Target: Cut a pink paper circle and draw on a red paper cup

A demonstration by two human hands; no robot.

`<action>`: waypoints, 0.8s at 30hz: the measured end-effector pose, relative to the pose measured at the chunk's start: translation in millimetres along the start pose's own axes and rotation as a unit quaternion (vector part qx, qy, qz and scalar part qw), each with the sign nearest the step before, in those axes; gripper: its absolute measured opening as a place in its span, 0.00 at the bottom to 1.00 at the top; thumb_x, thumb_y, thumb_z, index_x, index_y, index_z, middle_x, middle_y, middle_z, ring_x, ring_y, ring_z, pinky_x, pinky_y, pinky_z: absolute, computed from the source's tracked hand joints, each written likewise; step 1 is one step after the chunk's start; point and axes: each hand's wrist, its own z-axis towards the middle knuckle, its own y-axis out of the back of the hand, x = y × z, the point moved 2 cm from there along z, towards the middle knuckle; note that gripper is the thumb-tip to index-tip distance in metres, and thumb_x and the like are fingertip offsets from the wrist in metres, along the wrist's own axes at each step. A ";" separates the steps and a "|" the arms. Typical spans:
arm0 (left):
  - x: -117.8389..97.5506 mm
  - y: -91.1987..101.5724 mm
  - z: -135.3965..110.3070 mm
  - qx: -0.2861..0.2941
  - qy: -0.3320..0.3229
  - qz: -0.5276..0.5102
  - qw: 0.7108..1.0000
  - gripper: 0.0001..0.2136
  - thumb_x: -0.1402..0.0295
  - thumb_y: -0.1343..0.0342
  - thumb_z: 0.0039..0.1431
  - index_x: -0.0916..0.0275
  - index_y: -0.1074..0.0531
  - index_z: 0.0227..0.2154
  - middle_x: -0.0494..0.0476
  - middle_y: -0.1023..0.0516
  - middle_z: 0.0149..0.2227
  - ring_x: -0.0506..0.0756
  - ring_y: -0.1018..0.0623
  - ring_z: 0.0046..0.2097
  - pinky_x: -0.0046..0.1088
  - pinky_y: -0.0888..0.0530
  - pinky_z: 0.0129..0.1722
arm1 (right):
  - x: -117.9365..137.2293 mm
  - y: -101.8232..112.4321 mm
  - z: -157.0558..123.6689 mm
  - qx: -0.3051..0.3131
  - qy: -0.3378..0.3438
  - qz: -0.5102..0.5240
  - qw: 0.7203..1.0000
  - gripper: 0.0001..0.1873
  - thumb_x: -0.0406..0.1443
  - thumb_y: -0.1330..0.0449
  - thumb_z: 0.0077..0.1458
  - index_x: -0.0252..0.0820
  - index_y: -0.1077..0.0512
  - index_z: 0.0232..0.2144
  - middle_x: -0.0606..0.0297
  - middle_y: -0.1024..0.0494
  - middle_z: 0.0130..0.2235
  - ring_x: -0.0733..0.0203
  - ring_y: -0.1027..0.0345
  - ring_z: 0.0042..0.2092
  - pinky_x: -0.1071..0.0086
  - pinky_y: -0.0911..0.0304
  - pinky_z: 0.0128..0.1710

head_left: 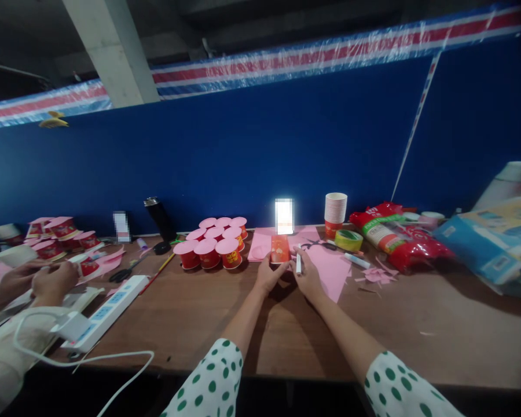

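Note:
My left hand point(271, 275) is closed round a red paper cup point(280, 249), held just above the table's near side of some pink paper. In my right hand point(306, 271) is a white glue stick point(298, 260), upright and close beside the cup. Pink paper sheets point(332, 272) lie under and behind my hands. Dark-handled scissors point(323, 244) rest on them to the right. Behind the cup stands a phone point(284, 215) with a bright screen. To the left is a cluster of red paper cups point(207, 253) topped with pink paper discs.
Right of me are a stack of paper cups point(336, 211), yellow-green tape point(348, 240), a marker-like tube point(356, 260), pink scraps point(378, 275), a red bag point(399, 237) and a blue package point(486, 243). Leftward, a power strip point(113, 313) lies near a co-worker's hands point(54, 282) and a black bottle point(160, 219).

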 end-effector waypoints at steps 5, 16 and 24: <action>2.1 0.2 0.7 0.001 0.006 -0.008 1.000 0.27 0.60 0.34 0.43 0.65 0.30 0.46 0.63 0.22 0.42 0.59 0.22 0.42 0.34 0.27 0.43 | 1.6 -0.1 -0.6 -0.001 0.012 -0.005 1.000 0.22 0.37 0.46 0.58 0.42 0.37 0.55 0.52 0.25 0.50 0.52 0.27 0.47 0.61 0.27 0.40; 11.6 1.9 2.3 0.041 0.007 -0.049 0.998 0.22 0.59 0.36 0.46 0.64 0.31 0.43 0.59 0.22 0.39 0.55 0.23 0.37 0.30 0.27 0.39 | 3.5 -0.6 -4.7 0.002 0.058 -0.065 0.996 0.20 0.38 0.45 0.59 0.43 0.35 0.53 0.54 0.26 0.50 0.50 0.31 0.50 0.54 0.33 0.50; 8.1 0.6 1.7 0.037 0.011 -0.045 0.998 0.22 0.61 0.35 0.44 0.63 0.32 0.43 0.57 0.22 0.38 0.54 0.23 0.37 0.29 0.28 0.39 | 1.1 -1.0 -5.1 -0.005 0.077 -0.087 0.993 0.20 0.36 0.46 0.59 0.44 0.35 0.54 0.55 0.26 0.51 0.51 0.31 0.50 0.56 0.32 0.48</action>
